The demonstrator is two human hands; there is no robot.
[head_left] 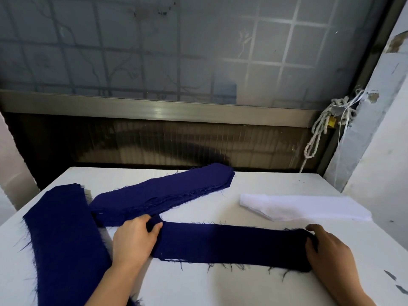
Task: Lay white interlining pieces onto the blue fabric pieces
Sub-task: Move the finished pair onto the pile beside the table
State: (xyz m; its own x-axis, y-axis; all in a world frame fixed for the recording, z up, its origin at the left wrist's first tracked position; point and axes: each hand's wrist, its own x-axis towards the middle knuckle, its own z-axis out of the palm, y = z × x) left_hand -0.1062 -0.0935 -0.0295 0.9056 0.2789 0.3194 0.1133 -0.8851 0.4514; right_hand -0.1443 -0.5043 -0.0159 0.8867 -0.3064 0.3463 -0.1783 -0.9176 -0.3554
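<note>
Landmark taken: the single blue strip [229,244], laid flat across the white surface [220,288], long axis left to right, with frayed threads along its near edge.

- Far left of the strip, a wide blue stack [66,239] is laid running far to near. Its near end is cut off by the frame edge.
- Behind the strip's left end, a second blue stack [163,193] is set at a slant, its near-left part just beside the left hand.
- The left hand [134,237] is seen at the strip's left end, forearm angled up-right from below, back of hand up. Its grip is closed on that end: fingers are curled over the cloth edge and the thumb is pressed against it.
- The right hand [329,250] is placed at the strip's right end, forearm entering from the lower right corner, back up. Its grip is likewise closed on that end, fingers curled over the cloth, thumb at the far corner.
- Behind the strip's right half and apart from it, the white interlining stack [304,207] is laid on the surface.
- Far behind the strip's right end, a knotted rope [318,133] is hung by the window frame.
</note>
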